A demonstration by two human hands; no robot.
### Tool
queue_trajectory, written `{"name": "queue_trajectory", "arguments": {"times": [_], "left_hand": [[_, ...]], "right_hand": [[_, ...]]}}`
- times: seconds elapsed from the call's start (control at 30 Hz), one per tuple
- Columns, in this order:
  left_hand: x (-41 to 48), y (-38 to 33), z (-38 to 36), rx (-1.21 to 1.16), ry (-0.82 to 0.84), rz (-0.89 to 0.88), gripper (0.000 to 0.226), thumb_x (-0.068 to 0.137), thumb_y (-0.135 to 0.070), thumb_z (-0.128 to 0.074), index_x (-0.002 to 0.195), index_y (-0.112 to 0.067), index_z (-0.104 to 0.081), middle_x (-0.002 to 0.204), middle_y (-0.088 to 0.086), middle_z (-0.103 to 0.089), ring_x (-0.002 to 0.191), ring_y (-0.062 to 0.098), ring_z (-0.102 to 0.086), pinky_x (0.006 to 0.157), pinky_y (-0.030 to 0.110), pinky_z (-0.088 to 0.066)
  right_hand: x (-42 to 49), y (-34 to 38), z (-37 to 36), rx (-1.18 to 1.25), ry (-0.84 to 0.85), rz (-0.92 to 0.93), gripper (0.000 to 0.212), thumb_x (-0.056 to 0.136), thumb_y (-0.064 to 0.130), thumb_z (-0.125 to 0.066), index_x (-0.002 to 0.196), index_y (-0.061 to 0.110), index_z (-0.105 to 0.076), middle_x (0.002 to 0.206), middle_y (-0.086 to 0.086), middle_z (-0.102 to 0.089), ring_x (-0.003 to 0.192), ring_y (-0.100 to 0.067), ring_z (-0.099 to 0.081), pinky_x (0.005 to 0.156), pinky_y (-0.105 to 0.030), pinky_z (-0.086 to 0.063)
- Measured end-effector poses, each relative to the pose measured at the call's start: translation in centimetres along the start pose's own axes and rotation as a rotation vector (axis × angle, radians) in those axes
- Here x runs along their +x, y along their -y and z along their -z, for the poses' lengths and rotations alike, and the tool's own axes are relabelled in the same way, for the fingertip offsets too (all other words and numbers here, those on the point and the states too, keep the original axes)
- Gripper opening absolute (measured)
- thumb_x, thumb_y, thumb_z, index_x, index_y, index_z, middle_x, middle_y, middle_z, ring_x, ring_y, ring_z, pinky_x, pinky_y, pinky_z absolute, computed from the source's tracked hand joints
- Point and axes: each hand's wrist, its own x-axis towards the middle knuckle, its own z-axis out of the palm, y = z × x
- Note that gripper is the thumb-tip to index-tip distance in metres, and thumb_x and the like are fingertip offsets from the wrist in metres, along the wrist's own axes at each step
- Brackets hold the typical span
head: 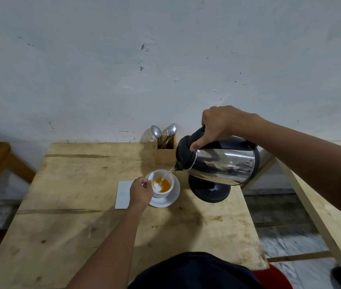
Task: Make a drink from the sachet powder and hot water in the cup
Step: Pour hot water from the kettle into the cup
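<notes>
Head view looks down on a bare wooden desk (77, 226) pushed against a pale, scuffed wall (123, 59). Of the two hands, the right hand (222, 124) is closed around the black handle of a shiny steel kettle (221, 158), thumb pressed on the black lid, and the kettle is tilted with its spout down toward the left. A thin stream of water (168, 173) runs from the spout into a white cup (163, 190) that stands on a white saucer (172, 200) near the middle of the desk. Inside the cup there is orange liquid with a patch of white powder not yet dissolved. The left hand (140, 191) is curled shut at the cup's left rim, pinching something small there; whether it is the cup's handle or a spoon cannot be told. A white paper sachet (123, 193) lies flat on the desk just left of the saucer, partly under the left hand. The kettle's round black base (209, 189) sits on the desk to the right of the saucer, below the lifted kettle. Behind the cup, against the wall, a small wooden box (165, 156) holds two metal spoons (156, 131), bowls up.
</notes>
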Motion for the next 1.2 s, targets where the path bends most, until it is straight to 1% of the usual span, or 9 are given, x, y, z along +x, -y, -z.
{"name": "queue_trajectory", "arguments": {"times": [0.07,0.2,0.3,0.37,0.57,0.73,0.87,1.2], "left_hand": [[0.1,0.1,0.0,-0.002,-0.001,0.001,0.013,0.094,-0.019,-0.052,0.083,-0.014,-0.058,0.096,0.014,-0.067,0.088,0.033,-0.067,0.072,0.034,-0.05],[0.1,0.1,-0.2,-0.014,-0.002,0.007,0.015,0.094,-0.019,-0.052,0.081,-0.014,-0.058,0.094,0.014,-0.067,0.088,0.033,-0.066,0.07,0.032,-0.047],[0.1,0.0,-0.2,-0.005,-0.011,0.008,0.014,0.095,-0.019,-0.052,0.083,-0.012,-0.059,0.095,0.014,-0.066,0.089,0.031,-0.065,0.07,0.031,-0.047],[0.1,0.1,-0.2,-0.007,-0.01,0.006,0.015,0.094,-0.019,-0.052,0.082,-0.014,-0.057,0.095,0.015,-0.067,0.089,0.032,-0.066,0.07,0.032,-0.047],[0.0,0.1,-0.2,-0.001,-0.017,-0.011,0.014,0.094,-0.017,-0.052,0.082,-0.012,-0.057,0.096,0.016,-0.066,0.089,0.034,-0.066,0.07,0.032,-0.047],[0.0,0.1,-0.2,-0.001,-0.011,-0.012,0.015,0.094,-0.017,-0.052,0.08,-0.014,-0.056,0.097,0.018,-0.066,0.09,0.034,-0.066,0.071,0.032,-0.047],[0.0,0.1,-0.3,0.014,-0.013,-0.021,0.013,0.095,-0.018,-0.052,0.085,-0.011,-0.058,0.099,0.017,-0.067,0.091,0.033,-0.065,0.072,0.032,-0.047],[-0.1,0.0,-0.3,0.015,-0.013,-0.02,0.013,0.094,-0.018,-0.053,0.084,-0.011,-0.057,0.099,0.019,-0.067,0.091,0.035,-0.065,0.073,0.033,-0.049]], "right_hand": [[-0.1,0.0,0.1,-0.005,0.004,-0.003,0.074,0.058,0.084,-0.065,0.061,0.012,-0.047,0.055,0.0,-0.052,0.053,-0.017,-0.047,0.054,-0.03,-0.036],[0.0,-0.1,0.2,0.005,0.01,-0.003,0.075,0.056,0.085,-0.066,0.063,0.012,-0.052,0.057,0.0,-0.055,0.055,-0.018,-0.05,0.056,-0.032,-0.038],[0.1,-0.2,0.3,0.002,0.007,-0.005,0.076,0.055,0.086,-0.065,0.063,0.011,-0.054,0.056,0.0,-0.054,0.054,-0.018,-0.05,0.055,-0.031,-0.038],[-0.1,-0.2,0.5,-0.003,0.008,-0.007,0.076,0.056,0.085,-0.066,0.063,0.011,-0.054,0.056,0.0,-0.055,0.055,-0.019,-0.05,0.056,-0.031,-0.038],[-0.2,-0.2,0.8,-0.011,0.016,-0.005,0.074,0.057,0.084,-0.066,0.062,0.012,-0.05,0.056,0.0,-0.053,0.055,-0.019,-0.049,0.057,-0.031,-0.037],[-0.5,-0.3,1.0,-0.011,0.025,-0.014,0.074,0.057,0.083,-0.067,0.061,0.012,-0.049,0.055,0.001,-0.051,0.054,-0.019,-0.047,0.054,-0.03,-0.034],[-0.9,-0.4,1.4,-0.006,0.031,-0.029,0.073,0.058,0.082,-0.068,0.062,0.012,-0.047,0.057,0.001,-0.052,0.055,-0.018,-0.048,0.053,-0.03,-0.034],[-1.4,-0.6,1.5,-0.004,0.033,-0.053,0.074,0.056,0.083,-0.069,0.062,0.012,-0.049,0.057,0.0,-0.053,0.054,-0.019,-0.047,0.052,-0.029,-0.033]]}}
